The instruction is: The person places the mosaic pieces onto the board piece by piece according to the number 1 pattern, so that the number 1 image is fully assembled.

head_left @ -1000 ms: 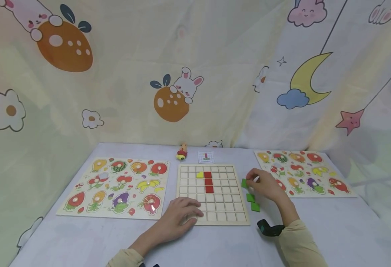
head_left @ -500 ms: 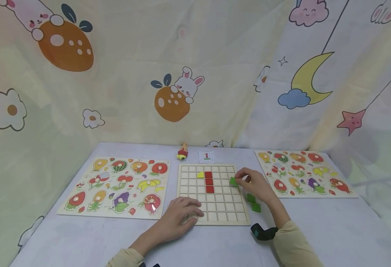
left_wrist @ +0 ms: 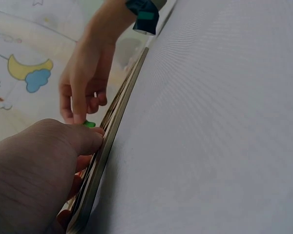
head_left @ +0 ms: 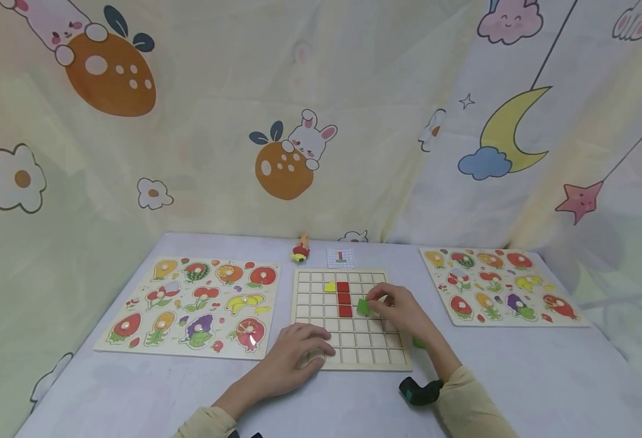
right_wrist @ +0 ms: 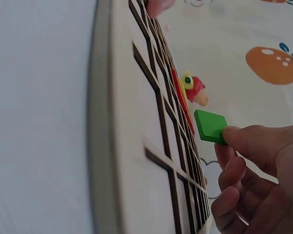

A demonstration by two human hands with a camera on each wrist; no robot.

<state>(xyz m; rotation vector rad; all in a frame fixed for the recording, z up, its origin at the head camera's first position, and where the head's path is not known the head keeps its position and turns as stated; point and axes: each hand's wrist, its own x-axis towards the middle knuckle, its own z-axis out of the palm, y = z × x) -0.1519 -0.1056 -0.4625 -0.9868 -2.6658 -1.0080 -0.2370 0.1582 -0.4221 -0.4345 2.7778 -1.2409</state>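
A wooden grid board (head_left: 375,359) lies in front of me. My left hand (head_left: 293,353) rests on its near left corner, fingers spread over the squares and the thumb at the near edge. Between thumb and fingers my right hand (head_left: 400,305) pinches a green square tile (head_left: 362,306), held over the squares right of the red tiles (head_left: 344,299). Those form a short column on the board, with a yellow tile (head_left: 329,287) left of the top one. In the right wrist view the green tile (right_wrist: 211,126) is tilted and raised off the board.
Beside the right forearm another green tile (head_left: 419,343) partly shows. Fruit puzzle boards lie at left (head_left: 186,350) and right (head_left: 518,322). A small pattern card (head_left: 340,258) and a little toy figure (head_left: 300,250) sit behind the grid board, before a printed curtain (head_left: 205,121).
My right hand has brought the green tile from the table at the board's right edge leftward over the board, near the red column. The left hand has stayed in place.
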